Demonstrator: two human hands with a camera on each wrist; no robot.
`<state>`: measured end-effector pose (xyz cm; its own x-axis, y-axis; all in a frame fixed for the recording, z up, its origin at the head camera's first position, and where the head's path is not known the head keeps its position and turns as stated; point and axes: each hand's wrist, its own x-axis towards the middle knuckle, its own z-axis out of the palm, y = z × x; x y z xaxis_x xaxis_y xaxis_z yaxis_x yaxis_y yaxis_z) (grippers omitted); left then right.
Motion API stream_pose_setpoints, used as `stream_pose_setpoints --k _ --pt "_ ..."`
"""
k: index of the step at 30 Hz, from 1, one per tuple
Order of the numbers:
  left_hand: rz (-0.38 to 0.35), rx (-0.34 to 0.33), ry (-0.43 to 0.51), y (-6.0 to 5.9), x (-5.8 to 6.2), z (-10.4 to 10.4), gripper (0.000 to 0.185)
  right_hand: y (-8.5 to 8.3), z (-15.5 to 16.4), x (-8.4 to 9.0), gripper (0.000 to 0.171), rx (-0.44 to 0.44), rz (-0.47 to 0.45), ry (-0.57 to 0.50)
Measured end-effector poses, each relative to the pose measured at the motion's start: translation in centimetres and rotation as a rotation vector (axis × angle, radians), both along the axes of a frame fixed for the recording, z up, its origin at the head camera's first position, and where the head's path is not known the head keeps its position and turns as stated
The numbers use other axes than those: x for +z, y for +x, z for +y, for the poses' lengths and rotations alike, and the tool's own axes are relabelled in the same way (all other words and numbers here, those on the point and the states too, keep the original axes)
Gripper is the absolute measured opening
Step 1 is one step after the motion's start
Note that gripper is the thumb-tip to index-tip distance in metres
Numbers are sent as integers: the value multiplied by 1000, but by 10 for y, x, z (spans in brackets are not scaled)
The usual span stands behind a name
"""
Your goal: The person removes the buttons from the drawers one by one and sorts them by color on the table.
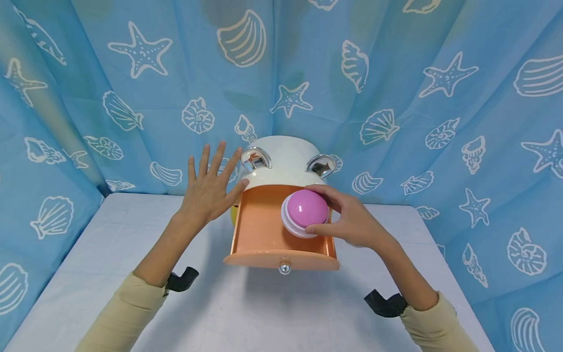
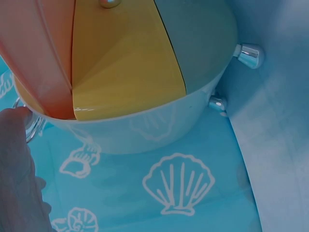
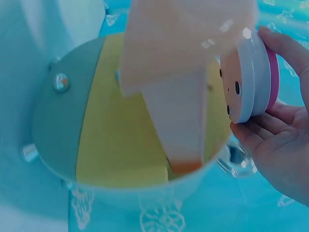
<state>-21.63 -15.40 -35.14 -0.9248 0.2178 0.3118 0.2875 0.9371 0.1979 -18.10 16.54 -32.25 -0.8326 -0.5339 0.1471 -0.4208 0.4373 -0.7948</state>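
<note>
My right hand (image 1: pixel 358 225) grips a round white disc with a glossy pink dome (image 1: pixel 308 209), thumb at one edge and fingers at the other. It is over the right part of an open orange drawer (image 1: pixel 264 225). In the right wrist view the disc's flat underside (image 3: pixel 231 84) shows small dark dots. The drawer sticks out from a white rounded drawer cabinet (image 1: pixel 286 146). My left hand (image 1: pixel 208 193) is spread flat at the cabinet's left side, its thumb tip by the top edge. A yellow drawer (image 2: pixel 120 63) sits closed beside the orange one in the left wrist view.
Two chrome rings (image 1: pixel 256 159) stand on the cabinet's top. A teal drawer (image 3: pixel 65 111) and short chrome feet (image 2: pixel 250 55) show in the wrist views. A white-covered table (image 1: pixel 286 313) lies below, and a blue shell-print curtain (image 1: pixel 308 63) hangs close behind.
</note>
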Motion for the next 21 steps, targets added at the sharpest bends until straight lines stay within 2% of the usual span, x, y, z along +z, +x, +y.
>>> stream_pose_setpoints --k 4,12,16,21 --pt "-8 -2 3 0 0 0 73 3 20 4 79 -20 37 -19" --pt "-3 -9 0 0 0 -1 73 5 62 8 80 -135 107 11" --pt "5 -11 3 0 0 -1 73 2 83 1 77 -195 138 24" --pt "5 -12 7 0 -1 -1 72 -5 107 -14 78 -241 126 40"
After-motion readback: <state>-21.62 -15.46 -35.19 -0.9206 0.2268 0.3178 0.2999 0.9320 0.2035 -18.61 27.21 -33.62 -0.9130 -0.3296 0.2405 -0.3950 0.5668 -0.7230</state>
